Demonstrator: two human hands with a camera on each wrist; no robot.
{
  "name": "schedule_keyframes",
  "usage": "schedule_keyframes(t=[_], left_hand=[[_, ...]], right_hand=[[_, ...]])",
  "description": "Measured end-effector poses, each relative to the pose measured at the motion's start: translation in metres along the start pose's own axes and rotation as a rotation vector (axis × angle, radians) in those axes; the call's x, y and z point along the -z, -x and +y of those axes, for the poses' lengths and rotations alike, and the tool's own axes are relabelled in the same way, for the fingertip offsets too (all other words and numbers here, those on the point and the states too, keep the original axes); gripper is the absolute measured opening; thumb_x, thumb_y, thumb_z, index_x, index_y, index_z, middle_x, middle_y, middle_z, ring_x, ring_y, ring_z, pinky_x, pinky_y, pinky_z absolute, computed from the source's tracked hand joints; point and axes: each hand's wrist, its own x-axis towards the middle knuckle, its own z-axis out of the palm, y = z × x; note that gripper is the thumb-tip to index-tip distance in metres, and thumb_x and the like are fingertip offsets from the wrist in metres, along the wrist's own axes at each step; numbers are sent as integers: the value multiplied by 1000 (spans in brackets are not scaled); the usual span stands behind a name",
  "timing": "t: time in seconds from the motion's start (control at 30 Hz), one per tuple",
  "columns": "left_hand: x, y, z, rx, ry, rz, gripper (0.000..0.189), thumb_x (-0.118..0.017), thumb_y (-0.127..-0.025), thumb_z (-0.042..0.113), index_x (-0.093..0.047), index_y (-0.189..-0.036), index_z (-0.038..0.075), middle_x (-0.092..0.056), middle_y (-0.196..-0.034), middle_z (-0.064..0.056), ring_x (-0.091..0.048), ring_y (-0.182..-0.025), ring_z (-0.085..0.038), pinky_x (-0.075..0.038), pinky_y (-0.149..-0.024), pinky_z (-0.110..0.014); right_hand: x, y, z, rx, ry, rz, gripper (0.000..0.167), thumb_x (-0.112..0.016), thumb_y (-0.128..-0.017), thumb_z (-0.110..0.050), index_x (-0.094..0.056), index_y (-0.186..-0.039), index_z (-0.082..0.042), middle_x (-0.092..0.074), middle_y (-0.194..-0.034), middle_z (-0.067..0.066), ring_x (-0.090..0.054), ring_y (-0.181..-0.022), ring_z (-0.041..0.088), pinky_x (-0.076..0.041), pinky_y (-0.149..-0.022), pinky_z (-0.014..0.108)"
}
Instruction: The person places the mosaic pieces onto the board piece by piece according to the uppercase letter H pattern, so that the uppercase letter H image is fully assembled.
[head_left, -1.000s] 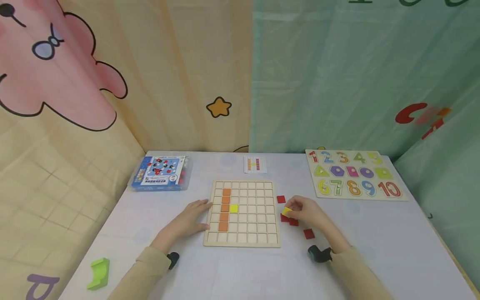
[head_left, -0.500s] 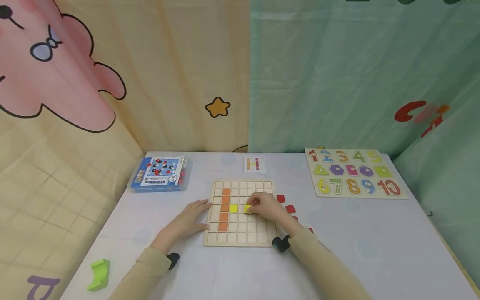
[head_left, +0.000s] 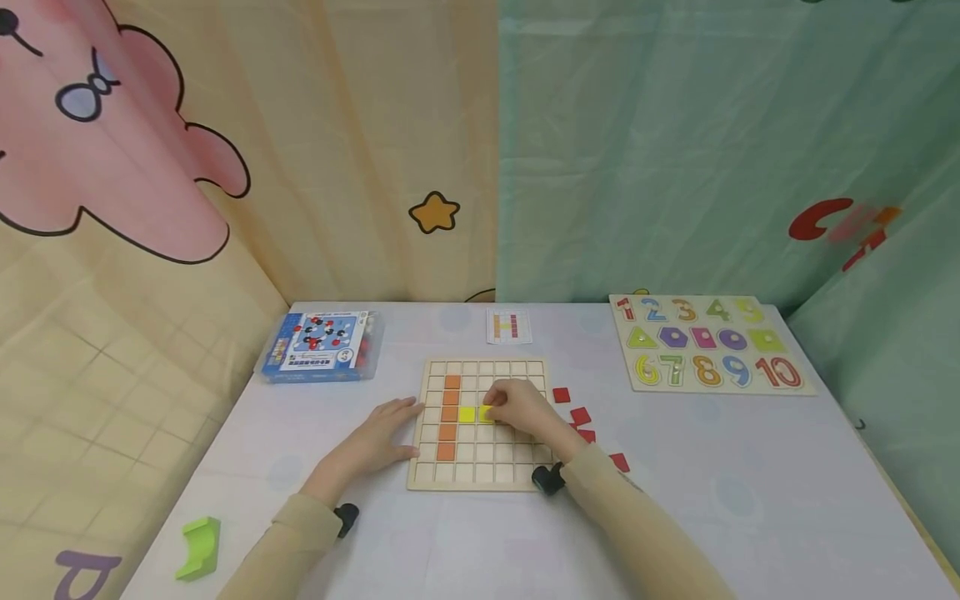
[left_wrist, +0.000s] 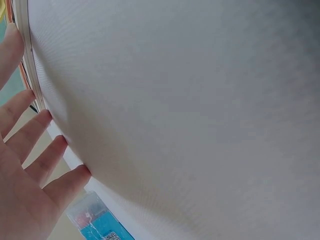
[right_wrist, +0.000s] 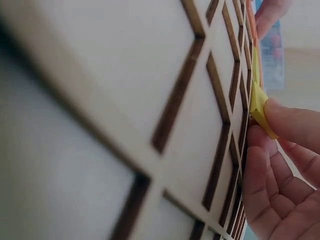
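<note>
A wooden grid board lies mid-table with a column of several orange tiles set in its left part. Right of that column sits one yellow square tile. My right hand pinches a second yellow tile between thumb and fingertips, tilted at the cell beside the first one. With fingers spread, my left hand rests against the board's left edge; the left wrist view shows its fingertips on the table along that edge. Several red tiles lie loose to the board's right, partly hidden behind my right wrist.
A small pattern card lies behind the board. At the back left is a boxed set; at the back right, a number-and-shape puzzle board. A green curved block stands at front left. Curtains hang behind the table.
My right hand has carried the yellow tile leftward from beside the red tiles onto the grid, then lowered it next to the other yellow tile. The left hand has stayed put.
</note>
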Motion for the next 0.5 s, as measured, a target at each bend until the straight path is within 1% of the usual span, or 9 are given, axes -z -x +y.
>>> schedule_keyframes(t=[0.3,0.5], left_hand=[[0,-2,-2,-12,-3,-1,74,-76,-86,25,-41,-151,11,-31,-160,-13,-20,-150,-39,-25,-120,-58],[0,-2,-2,-16,-4,3,74,-76,-86,24,-41,-150,11,-32,-160,-12,-21,-150,-39,-25,-120,-59]], right_hand=[[-1,-2,-4,20,28,-3,5,-76,-86,-12,-71,-88,-11,-64,-85,0,-54,-80,16,-50,-72,25],[-3,-2,-6,26,91,3,6,-77,-85,-11,-72,-90,-10,-61,-85,0,-52,-79,15,-49,-71,25]])
